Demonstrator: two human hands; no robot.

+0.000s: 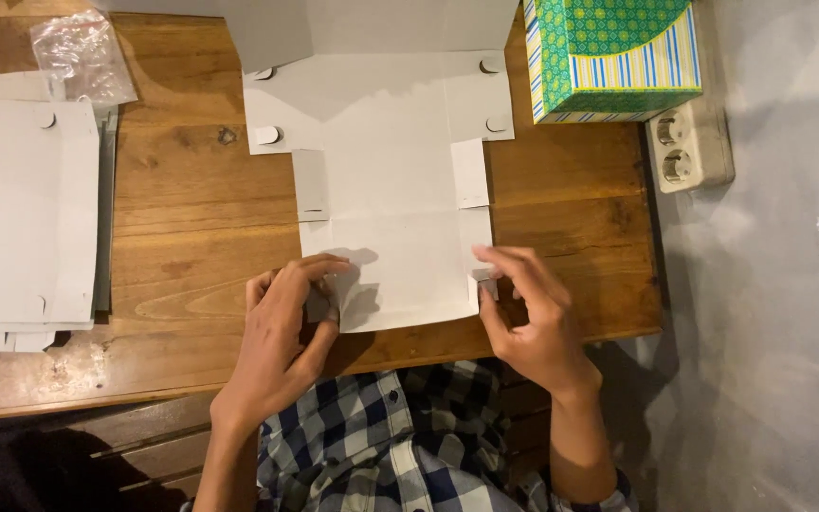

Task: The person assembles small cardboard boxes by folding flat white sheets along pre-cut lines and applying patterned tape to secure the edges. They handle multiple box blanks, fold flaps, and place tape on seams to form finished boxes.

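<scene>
A flat white cardboard box blank [389,180] with flaps and round tabs lies on the wooden table [196,218] in front of me. My left hand [282,332] pinches the small side flap at the blank's near left corner. At the near right corner my right hand [528,313] holds the matching flap between thumb and fingers. Both flaps are partly hidden by my fingers.
A stack of several more white blanks [21,218] lies at the table's left edge, with a crumpled clear plastic bag [82,57] behind it. A green patterned box [609,57] stands at the back right. A white double wall socket [682,142] sits beyond the table's right edge.
</scene>
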